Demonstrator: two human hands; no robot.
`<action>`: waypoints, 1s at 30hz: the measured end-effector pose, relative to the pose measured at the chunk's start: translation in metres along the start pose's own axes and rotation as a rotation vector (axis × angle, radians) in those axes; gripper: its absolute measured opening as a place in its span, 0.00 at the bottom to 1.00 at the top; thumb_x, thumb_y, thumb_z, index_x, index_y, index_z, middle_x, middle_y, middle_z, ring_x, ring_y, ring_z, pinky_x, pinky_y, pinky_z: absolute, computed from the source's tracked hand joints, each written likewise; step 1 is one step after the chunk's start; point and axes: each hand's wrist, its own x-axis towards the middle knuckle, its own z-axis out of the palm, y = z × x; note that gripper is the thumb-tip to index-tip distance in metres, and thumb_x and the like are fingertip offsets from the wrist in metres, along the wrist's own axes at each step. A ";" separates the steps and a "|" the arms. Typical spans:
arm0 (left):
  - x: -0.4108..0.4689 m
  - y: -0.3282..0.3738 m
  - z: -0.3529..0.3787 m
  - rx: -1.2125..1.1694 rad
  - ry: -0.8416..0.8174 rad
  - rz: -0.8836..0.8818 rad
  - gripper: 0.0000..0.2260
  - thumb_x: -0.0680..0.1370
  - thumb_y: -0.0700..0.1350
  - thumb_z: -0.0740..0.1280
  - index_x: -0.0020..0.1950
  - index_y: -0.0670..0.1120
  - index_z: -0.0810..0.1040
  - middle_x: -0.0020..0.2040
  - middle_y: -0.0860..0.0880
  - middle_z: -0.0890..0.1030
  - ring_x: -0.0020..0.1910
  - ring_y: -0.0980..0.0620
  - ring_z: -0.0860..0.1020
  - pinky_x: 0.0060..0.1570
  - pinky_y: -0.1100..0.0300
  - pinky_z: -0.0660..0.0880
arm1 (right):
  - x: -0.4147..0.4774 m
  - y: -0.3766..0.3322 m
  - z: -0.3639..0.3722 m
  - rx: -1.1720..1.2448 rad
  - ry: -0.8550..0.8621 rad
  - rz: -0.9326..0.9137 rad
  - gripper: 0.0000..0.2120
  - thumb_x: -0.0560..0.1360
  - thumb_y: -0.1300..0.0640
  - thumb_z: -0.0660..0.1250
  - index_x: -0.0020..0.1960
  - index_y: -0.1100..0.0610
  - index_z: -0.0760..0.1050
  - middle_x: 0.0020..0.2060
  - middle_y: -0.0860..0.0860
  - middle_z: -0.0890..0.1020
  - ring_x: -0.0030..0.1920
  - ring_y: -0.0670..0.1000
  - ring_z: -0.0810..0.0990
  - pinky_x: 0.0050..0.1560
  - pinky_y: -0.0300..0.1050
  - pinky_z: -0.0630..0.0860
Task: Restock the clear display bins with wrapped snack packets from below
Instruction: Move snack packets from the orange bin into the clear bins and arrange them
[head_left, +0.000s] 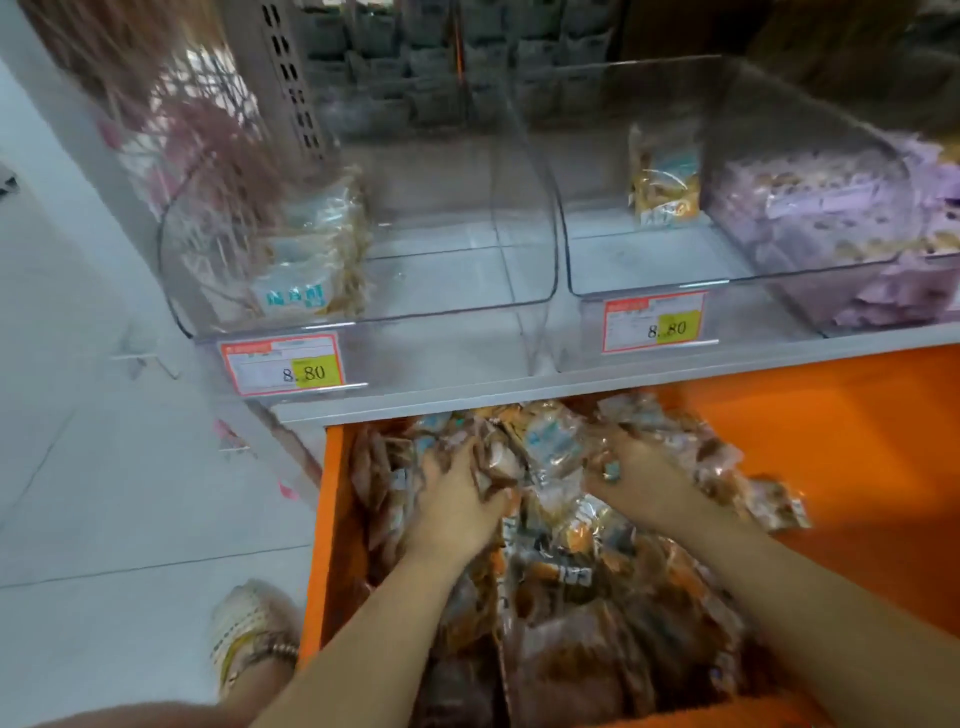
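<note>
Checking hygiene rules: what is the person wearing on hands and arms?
No gloves on the left hand or right hand; forearms bare, no sleeves, watch or bracelet in view. A teal speck on the right hand might be a ring; unclear.

clear rounded plastic display bins (447, 306): smooth, glossy, see-through; wrapped snack packets (561, 525): crinkled shiny clear film; orange drawer (326, 519): smooth, satin-matt panels; price labels (283, 364): printed paper behind clear plastic strip; white floor tiles (104, 493): smooth, slight sheen

Three clear bins (467, 291), two price labels (283, 364), two hands (457, 499), one orange drawer (324, 519), many packets (550, 447)
</note>
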 end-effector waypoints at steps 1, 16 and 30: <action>0.005 0.000 0.004 -0.012 0.027 -0.033 0.34 0.74 0.54 0.69 0.76 0.55 0.56 0.75 0.43 0.56 0.74 0.43 0.56 0.70 0.52 0.60 | 0.006 0.003 0.002 -0.003 0.024 0.026 0.28 0.72 0.51 0.69 0.70 0.53 0.66 0.62 0.57 0.75 0.61 0.57 0.74 0.53 0.43 0.72; 0.035 0.010 0.035 -0.113 -0.021 -0.162 0.31 0.75 0.54 0.68 0.75 0.57 0.60 0.76 0.43 0.58 0.71 0.45 0.65 0.72 0.51 0.59 | 0.042 0.004 0.010 0.425 -0.141 0.313 0.29 0.71 0.40 0.70 0.67 0.51 0.71 0.60 0.49 0.76 0.65 0.53 0.72 0.63 0.42 0.68; 0.027 -0.005 0.037 -0.106 -0.083 -0.085 0.39 0.73 0.36 0.71 0.76 0.58 0.56 0.75 0.47 0.60 0.68 0.44 0.70 0.63 0.49 0.73 | 0.029 -0.001 0.013 0.438 -0.028 0.290 0.25 0.73 0.54 0.71 0.66 0.64 0.71 0.51 0.60 0.82 0.47 0.56 0.81 0.44 0.45 0.74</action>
